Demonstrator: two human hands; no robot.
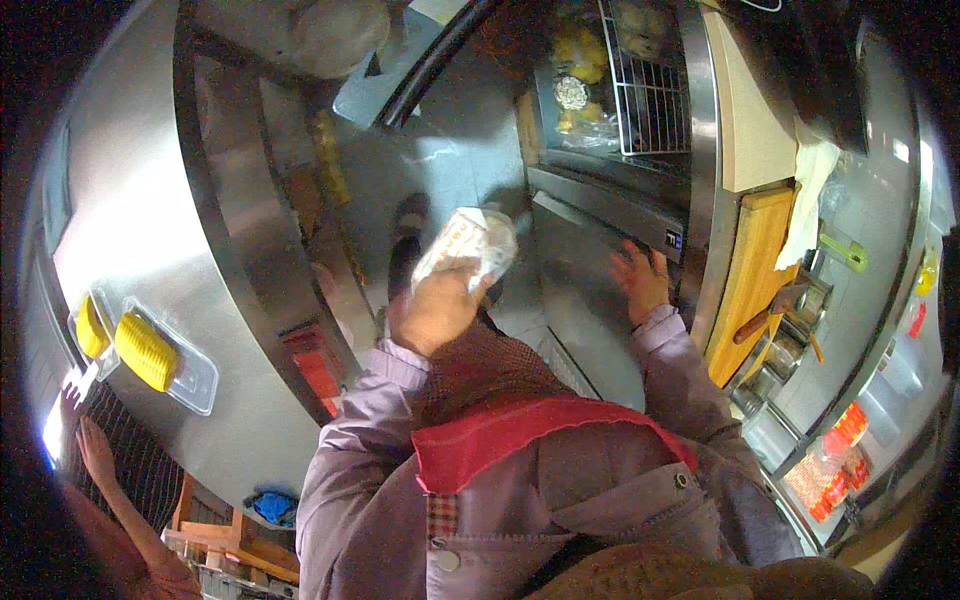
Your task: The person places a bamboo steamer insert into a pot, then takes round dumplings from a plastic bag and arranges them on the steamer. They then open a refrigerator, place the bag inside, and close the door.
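Observation:
My left hand [442, 304] is closed around a white plastic-wrapped package [469, 244] that bears orange writing, held over the floor in the middle of the view. My right hand [643, 281] has its fingers spread and holds nothing. It is beside the steel front of an under-counter unit [600, 202], close to its upper edge. Above that front, an opened compartment shows a white wire rack [652, 112] and yellow items in clear plastic [581, 60]. Whether my right fingers touch the steel cannot be told.
On the left, a steel counter [247, 420] bears yellow ridged food in a clear tray [146, 352]; another person's arm [112, 480] is beyond. On the right are a wooden cutting board [750, 255], a cleaver [772, 311], a white cloth [810, 195] and a green-handled tool [847, 251].

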